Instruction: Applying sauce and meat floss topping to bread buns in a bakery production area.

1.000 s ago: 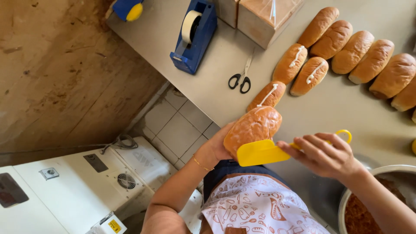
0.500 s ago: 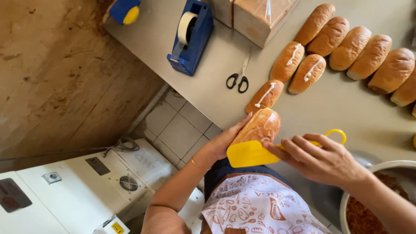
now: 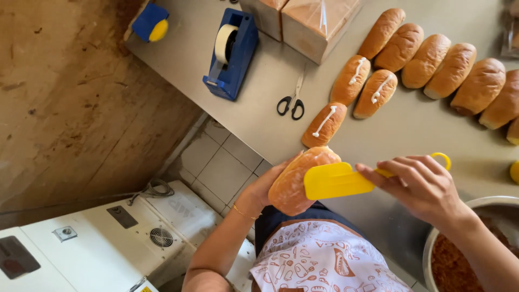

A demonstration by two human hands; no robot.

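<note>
Over the counter edge your left hand [image 3: 267, 184] grips the bun [image 3: 294, 181], slanted; your right hand [image 3: 424, 184] pinches the scraper [image 3: 338, 181] flat against it.

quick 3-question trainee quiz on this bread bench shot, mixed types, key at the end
1. True or false: the left hand holds a bread roll off the table.
2. What does the right hand press against that roll? A) scissors B) yellow spatula C) tape dispenser
3. How many rolls on the steel table carry a white line of cream?

Key:
1. True.
2. B, the yellow spatula, blade against the roll.
3. Three: one nearest the scissors, two beside the plain row.
</note>
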